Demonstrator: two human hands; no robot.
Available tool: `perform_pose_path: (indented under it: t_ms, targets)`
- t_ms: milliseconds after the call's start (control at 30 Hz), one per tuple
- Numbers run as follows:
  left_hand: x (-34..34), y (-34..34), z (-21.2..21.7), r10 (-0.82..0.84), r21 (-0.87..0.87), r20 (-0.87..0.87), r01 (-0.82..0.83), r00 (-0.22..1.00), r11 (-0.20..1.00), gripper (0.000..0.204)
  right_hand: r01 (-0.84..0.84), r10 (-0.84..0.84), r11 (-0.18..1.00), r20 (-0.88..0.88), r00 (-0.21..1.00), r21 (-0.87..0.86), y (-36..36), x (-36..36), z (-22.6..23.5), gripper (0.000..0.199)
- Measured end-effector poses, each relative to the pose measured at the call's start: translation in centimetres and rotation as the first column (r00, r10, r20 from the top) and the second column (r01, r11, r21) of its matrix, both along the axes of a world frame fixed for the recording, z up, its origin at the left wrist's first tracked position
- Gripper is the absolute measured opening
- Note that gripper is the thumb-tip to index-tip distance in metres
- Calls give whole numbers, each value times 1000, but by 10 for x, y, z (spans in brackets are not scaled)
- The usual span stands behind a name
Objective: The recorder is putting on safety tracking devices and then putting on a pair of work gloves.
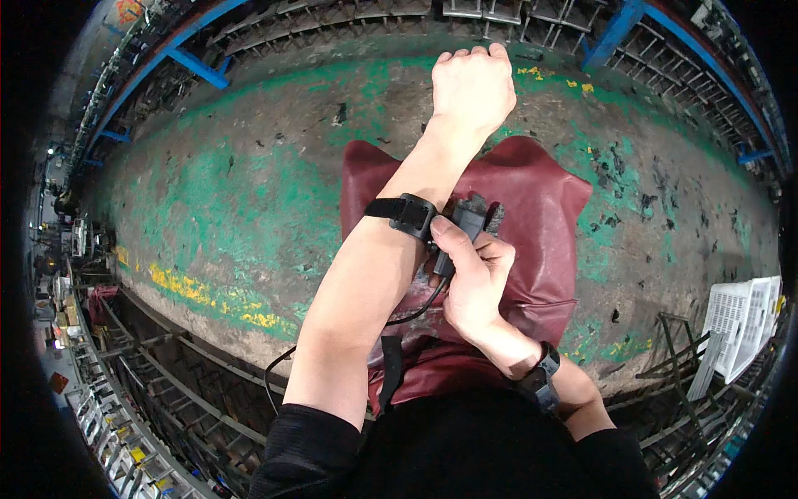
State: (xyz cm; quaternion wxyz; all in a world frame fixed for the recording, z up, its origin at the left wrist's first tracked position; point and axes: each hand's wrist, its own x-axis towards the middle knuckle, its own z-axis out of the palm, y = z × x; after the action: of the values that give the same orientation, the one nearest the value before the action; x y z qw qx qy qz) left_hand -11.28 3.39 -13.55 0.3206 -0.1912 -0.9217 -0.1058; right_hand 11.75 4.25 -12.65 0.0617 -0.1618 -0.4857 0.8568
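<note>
Few packages or signs show here, and no screen can be made out. Far out to the person's left of the two grips, along the dim racks at the picture's edge, sit some small yellow and white rectangular tags (135, 455) low down and a small red square label (58, 382) a little above them, all too small to tell more. Well beyond the raised left grip, at the upper left rim, hangs a blurred orange and red poster-like sign (126, 12) on the wall.
</note>
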Motion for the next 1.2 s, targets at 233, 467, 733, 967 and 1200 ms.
perform_pose_path:
  t_ms: [233, 467, 733, 967, 1200]
  targets:
    - [-1, 6, 2, -37, -37, -29, 35, 999, 999, 20, -143, 142, 980, 14, 990, 136, 5, -4, 6, 14]
    - [-11, -19, 12, 20, 102, -65, -14, 998, 995, 18, -230, 244, 868, 25, 969, 440, 11, -5, -1, 28]
    - [-11, -28, 30, 45, 174, -44, -37, 998, 984, 14, -256, 277, 946, -85, 957, 199, 7, -8, -11, 21]
    - [-10, -24, 32, -195, 720, 254, -50, 947, 692, 14, -229, 244, 952, -52, 968, 203, -1, -4, -6, 19]
    - [-11, -26, 36, -657, 914, 330, -403, 678, 44, 10, -209, 246, 941, -113, 963, 267, 0, -4, -9, 24]
